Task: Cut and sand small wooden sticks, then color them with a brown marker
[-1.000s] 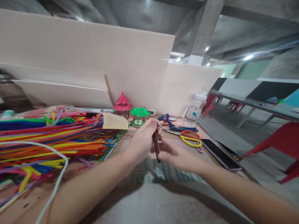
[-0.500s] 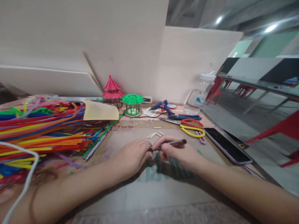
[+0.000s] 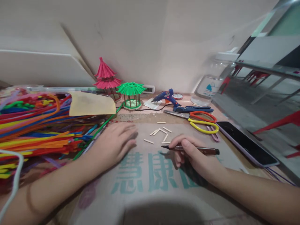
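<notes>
My right hand (image 3: 191, 154) is closed around a dark brown pen (image 3: 206, 151), which lies almost level with its tip pointing left, just below several short pale sticks (image 3: 160, 135) scattered on the cardboard sheet (image 3: 150, 175). My left hand (image 3: 116, 143) rests flat on the cardboard with fingers stretched out and holds nothing. It lies left of the sticks, beside the pile of coloured pipe cleaners (image 3: 39, 125).
A pink paper pavilion (image 3: 105, 78) and a green one (image 3: 131, 93) stand by the back wall. A blue glue gun (image 3: 166, 97), red-and-yellow scissors (image 3: 199, 120), a phone (image 3: 246, 142) and a clear jar (image 3: 214, 79) lie to the right.
The camera has tilted down. My hands have parted: the left let go of the pen and moved left to lie flat, and the right now holds the pen alone near the sticks.
</notes>
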Motion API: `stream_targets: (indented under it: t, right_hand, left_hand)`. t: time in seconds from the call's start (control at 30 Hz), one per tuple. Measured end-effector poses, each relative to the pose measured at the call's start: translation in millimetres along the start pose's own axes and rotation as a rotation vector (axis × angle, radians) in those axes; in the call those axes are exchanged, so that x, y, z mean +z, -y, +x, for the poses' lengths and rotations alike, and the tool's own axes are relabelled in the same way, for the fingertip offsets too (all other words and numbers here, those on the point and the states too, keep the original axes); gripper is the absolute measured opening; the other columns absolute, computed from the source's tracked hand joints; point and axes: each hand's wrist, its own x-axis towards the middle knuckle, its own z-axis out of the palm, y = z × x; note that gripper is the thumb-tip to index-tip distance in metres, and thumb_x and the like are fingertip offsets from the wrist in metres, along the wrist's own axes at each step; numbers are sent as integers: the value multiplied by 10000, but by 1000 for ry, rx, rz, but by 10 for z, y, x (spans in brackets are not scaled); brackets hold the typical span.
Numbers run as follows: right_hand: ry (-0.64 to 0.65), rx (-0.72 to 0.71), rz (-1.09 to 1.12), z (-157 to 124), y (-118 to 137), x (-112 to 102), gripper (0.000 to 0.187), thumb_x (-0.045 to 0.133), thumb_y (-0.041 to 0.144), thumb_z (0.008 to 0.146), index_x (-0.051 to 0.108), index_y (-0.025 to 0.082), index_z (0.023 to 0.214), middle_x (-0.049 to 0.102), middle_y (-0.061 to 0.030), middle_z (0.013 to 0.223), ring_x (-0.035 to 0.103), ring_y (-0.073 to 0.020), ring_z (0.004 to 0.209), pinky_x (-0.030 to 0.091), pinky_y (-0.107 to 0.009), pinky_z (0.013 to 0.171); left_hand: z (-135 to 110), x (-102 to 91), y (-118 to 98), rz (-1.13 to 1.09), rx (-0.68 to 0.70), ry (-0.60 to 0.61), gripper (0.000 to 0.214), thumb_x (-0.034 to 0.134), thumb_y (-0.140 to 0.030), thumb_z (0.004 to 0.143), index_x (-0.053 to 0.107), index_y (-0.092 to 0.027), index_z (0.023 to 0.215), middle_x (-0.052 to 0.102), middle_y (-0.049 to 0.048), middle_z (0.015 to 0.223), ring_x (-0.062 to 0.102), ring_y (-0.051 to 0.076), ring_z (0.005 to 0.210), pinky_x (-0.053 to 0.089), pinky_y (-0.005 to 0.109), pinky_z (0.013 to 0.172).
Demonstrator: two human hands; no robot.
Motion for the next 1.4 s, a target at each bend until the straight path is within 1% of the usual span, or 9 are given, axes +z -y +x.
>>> stream_targets:
  t: [0.13,0.33,0.43,0.53,0.63,0.83,1.1,1.33,1.4]
  right_hand:
    - [-41,-15,-97,18,-22,-14,373,508,562,1002,699,242,1010,583,11,633,585,-138,562,458,-265,532]
    - [-66,-62,-157,40,-7,11,376,510,564,1001,689,239,1061,593,11,644,581,-135,565,458,-263,531]
    - [-105,-56,-153,90,17,30,396,536,593,975,668,227,1052,577,21,626,560,-129,537,450,-255,504]
    - [-141,-67,-150,135,38,40,395,560,609,952,638,228,1023,559,39,603,536,-122,505,433,-247,475]
    - [-157,-91,-171,149,52,40,377,573,597,945,625,233,1026,557,44,614,532,-120,514,439,-247,478]
    - [-136,-85,-178,148,59,41,366,583,587,934,614,234,1030,561,46,631,528,-118,527,451,-248,491]
    - [-142,-91,-176,139,47,-2,333,559,525,966,618,214,1072,547,55,643,536,-105,541,457,-236,519]
    - [-143,-110,-217,137,64,-10,240,581,462,957,577,222,973,569,59,619,535,-98,511,447,-225,496]
    - [-147,-127,-229,144,58,-7,215,605,439,941,547,234,918,570,63,610,532,-99,498,448,-225,484]
  left_hand:
    - [-12,-16,-157,-27,56,93,394,436,-408,1036,685,-197,1258,663,118,1257,574,306,1182,445,510,1052]
    - [-178,-40,-285,-97,184,128,459,439,-410,1041,628,-122,1343,622,165,1403,526,340,1349,324,571,1184]
    - [-302,-140,-441,-332,209,156,315,446,-336,1046,716,-214,1152,739,69,1220,663,228,1179,448,412,1114]
    - [-283,-173,-505,-489,85,145,300,459,-332,1041,719,-233,928,763,-11,866,712,146,822,552,255,821]
    - [-82,-88,-427,-277,36,71,309,481,-313,1019,633,-210,1267,717,71,1164,673,213,993,531,321,847]
    - [293,93,-284,-34,181,219,298,385,-178,1011,679,-146,1050,655,92,1025,598,225,945,490,343,866]
    - [55,70,-439,-405,451,207,270,437,-132,1023,684,-210,1102,676,60,1158,626,151,1057,489,238,938]
    - [-89,-71,-509,-334,153,144,228,562,-333,1005,655,-203,1168,664,72,1167,624,208,1093,501,347,981]
    - [-202,-97,-523,-285,158,120,225,553,-341,1009,666,-210,1153,667,69,1160,625,215,1087,505,362,969]
